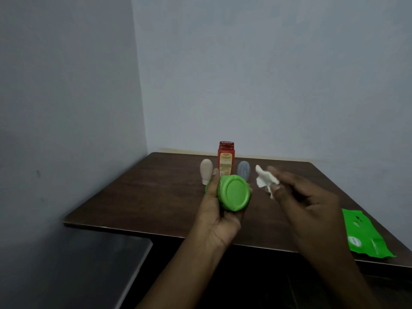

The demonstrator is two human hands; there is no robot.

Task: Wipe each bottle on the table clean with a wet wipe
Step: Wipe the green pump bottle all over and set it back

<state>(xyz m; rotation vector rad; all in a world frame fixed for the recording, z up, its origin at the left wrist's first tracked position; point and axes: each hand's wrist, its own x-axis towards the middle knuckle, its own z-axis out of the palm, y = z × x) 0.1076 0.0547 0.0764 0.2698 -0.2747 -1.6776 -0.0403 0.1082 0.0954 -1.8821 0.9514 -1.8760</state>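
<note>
My left hand (pixel 214 210) grips a green bottle (pixel 234 192) above the table, tipped so its round end faces me. Just to its right, my right hand (pixel 298 197) pinches a crumpled white wet wipe (pixel 264 178), a small gap away from the bottle. Behind them on the dark wooden table (pixel 138 197) stand a tall red bottle (pixel 225 157), a small beige bottle (pixel 206 171) on its cap, and a small blue-grey bottle (pixel 243 169), partly hidden by the green one.
A green wet wipe packet (pixel 363 233) lies near the table's right front edge. Pale walls close in at the left and back. The table's front edge runs below my wrists, with a grey surface lower left.
</note>
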